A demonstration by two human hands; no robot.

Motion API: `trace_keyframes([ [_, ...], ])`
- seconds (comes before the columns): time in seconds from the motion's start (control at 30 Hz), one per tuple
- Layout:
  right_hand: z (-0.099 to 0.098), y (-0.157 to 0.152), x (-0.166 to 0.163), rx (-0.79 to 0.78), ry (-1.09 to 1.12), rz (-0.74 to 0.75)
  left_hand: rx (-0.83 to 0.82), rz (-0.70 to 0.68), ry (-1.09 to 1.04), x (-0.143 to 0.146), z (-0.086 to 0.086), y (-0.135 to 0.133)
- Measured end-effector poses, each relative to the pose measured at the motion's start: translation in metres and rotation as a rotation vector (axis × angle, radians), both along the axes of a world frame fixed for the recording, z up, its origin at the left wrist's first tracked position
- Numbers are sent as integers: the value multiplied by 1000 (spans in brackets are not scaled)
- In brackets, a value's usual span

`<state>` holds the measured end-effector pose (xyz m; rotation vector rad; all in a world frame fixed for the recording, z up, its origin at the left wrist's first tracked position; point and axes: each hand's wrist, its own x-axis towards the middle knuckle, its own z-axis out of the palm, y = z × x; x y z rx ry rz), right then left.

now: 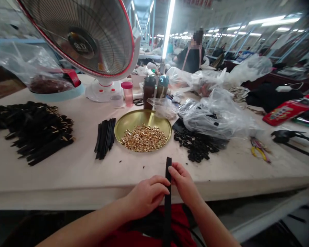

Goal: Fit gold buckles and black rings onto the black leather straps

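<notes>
A long black strap (168, 206) runs upright from my lap to just over the table's front edge. My left hand (149, 193) pinches it midway from the left side. Close to the strap's upper end, my right hand (182, 180) grips it from the right, with the thumb on its face. Beyond my hands stands a round gold tray (121, 123) with a heap of small gold metal fittings (144, 138). To its left lies a stack of flat black strips (105, 139); to its right is a pile of small black pieces (198, 147).
A large fan (82, 44) stands at the back left, behind a pile of black straps with gold fittings (38, 130). Clear plastic bags (218, 109), yellow-handled pliers (260, 151) and a red package (288, 109) lie on the right. Bottles (149, 91) stand behind the tray. Another person (192, 56) is farther back.
</notes>
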<state>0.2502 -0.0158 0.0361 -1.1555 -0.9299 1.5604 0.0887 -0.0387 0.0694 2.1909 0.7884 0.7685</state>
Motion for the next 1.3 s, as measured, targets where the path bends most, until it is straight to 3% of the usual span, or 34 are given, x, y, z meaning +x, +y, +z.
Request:
trace_keyframes([
  [0.1,-2,-2,6,-70,59,-63,-247,116,-168,3,-7,-1],
  [0.23,-5,2,2,-83,26,-109,-816,313,-311,3,-12,6],
  [0.33,-4,7,-1,-85,-22,-113,-1126,268,-325,4,-14,15],
  [0.43,-2,14,2,-97,-48,-162,-1258,250,-336,5,-12,25],
  [0.63,3,32,6,-122,-133,-192,-1369,217,-337,5,-9,42],
  [0.8,3,44,-2,-126,-191,-217,-1361,169,-377,3,-9,59],
  [1.1,6,65,-9,-135,-249,-196,-1021,209,-277,3,-15,75],
  [1.3,8,59,-1,6,-441,-22,-1279,191,-347,13,-16,82],
])
